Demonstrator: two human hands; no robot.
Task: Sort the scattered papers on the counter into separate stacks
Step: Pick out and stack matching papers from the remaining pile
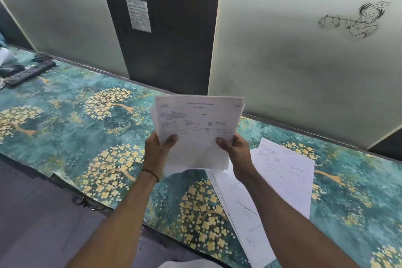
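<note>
Bundle of white printed paper sheets (195, 132) stands upright, pinched at its lower edge by left grip (156, 150) and right grip (237, 154); loose white sheets (285, 169) lie on the teal flowered counter (71, 137) below-right, nearest the right grip.

Brightest up and to the right of the held papers (195, 119), with a white glow washing out the top of the pale wall panel (293, 61) there. Dim and grey down to the left of the papers, and bent into curves far out to both sides of them. Sharp enough on the papers to show lines of print, yet too fuzzy to read.
</note>
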